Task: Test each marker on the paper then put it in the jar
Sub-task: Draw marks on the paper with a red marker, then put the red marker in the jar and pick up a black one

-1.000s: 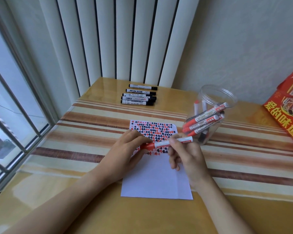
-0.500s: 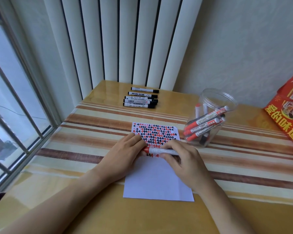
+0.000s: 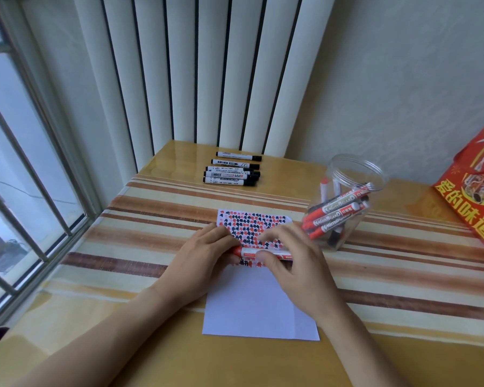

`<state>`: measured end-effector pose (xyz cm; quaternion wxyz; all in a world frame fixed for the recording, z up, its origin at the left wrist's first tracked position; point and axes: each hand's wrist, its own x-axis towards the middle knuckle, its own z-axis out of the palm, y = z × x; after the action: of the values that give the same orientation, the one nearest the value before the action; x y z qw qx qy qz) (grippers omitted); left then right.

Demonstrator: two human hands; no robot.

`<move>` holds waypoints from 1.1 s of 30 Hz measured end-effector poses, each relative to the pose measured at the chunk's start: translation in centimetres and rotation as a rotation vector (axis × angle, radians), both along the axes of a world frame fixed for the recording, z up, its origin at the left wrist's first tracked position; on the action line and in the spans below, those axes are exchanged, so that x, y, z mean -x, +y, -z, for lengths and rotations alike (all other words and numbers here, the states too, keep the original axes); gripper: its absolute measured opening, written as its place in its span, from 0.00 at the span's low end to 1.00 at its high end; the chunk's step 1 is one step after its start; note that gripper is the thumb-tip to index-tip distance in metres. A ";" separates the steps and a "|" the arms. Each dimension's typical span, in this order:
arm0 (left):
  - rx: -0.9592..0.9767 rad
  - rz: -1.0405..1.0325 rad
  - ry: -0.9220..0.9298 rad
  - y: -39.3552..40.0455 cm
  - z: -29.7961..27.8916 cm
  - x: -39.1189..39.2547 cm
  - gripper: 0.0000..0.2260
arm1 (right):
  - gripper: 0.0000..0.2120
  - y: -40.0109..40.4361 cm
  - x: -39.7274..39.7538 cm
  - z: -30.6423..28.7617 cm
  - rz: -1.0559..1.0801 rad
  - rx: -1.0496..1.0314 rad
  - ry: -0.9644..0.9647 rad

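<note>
A red whiteboard marker (image 3: 252, 253) lies level across the white paper (image 3: 259, 305), held at both ends. My left hand (image 3: 200, 256) pinches its red cap end, and my right hand (image 3: 296, 263) grips the white barrel with thumb below and fingers above. The paper's upper part is covered in red and black scribbles. To the right a clear plastic jar (image 3: 344, 202) stands open, with several red markers leaning inside. Several black-capped markers (image 3: 232, 171) lie in a row at the table's far side.
A red printed bag (image 3: 475, 196) stands at the right edge of the table. A window with metal bars (image 3: 25, 191) runs along the left. White vertical blinds (image 3: 207, 71) hang behind the striped tablecloth (image 3: 157, 227).
The marker dropped from a tilted hold above the paper to level. My right hand turned over it and my left hand closed on its red cap end.
</note>
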<state>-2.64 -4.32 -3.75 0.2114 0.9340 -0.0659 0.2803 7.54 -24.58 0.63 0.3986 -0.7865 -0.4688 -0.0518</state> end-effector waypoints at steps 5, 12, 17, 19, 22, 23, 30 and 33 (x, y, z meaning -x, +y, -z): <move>0.103 -0.045 0.093 0.2 -0.2 0.3 0.20 | 0.07 -1.0 -0.5 -4.3 0.006 -0.247 0.292; -0.071 -0.197 0.433 3.8 0.9 0.1 0.29 | 0.07 -4.4 -5.9 -12.2 0.454 -0.531 -0.330; -0.105 -0.217 0.497 3.6 0.9 0.0 0.34 | 0.07 -4.2 -10.0 -12.3 0.527 -0.207 -0.290; -0.098 -0.224 0.499 3.5 1.0 -0.1 0.34 | 0.14 -3.4 -10.6 -11.4 0.530 0.159 -0.219; -0.089 -0.225 0.489 3.6 1.3 -0.2 0.34 | 0.20 -2.3 -10.0 -10.2 0.541 0.387 -0.312; -0.088 -0.225 0.490 3.6 1.3 -0.2 0.34 | 0.19 -2.2 -10.0 -9.8 0.532 0.331 -0.339; -0.074 -0.233 0.501 3.6 1.1 -0.5 0.30 | 0.05 0.9 -8.6 -8.5 0.497 -0.107 -0.604; -0.061 -0.230 0.494 3.7 1.1 -0.5 0.30 | 0.04 4.5 -8.5 -7.6 0.398 -0.062 -0.555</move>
<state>-2.18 -0.66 -4.85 0.1596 0.9813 0.0860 0.0641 16.06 -20.04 8.24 0.2618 -0.8059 -0.3950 -0.3550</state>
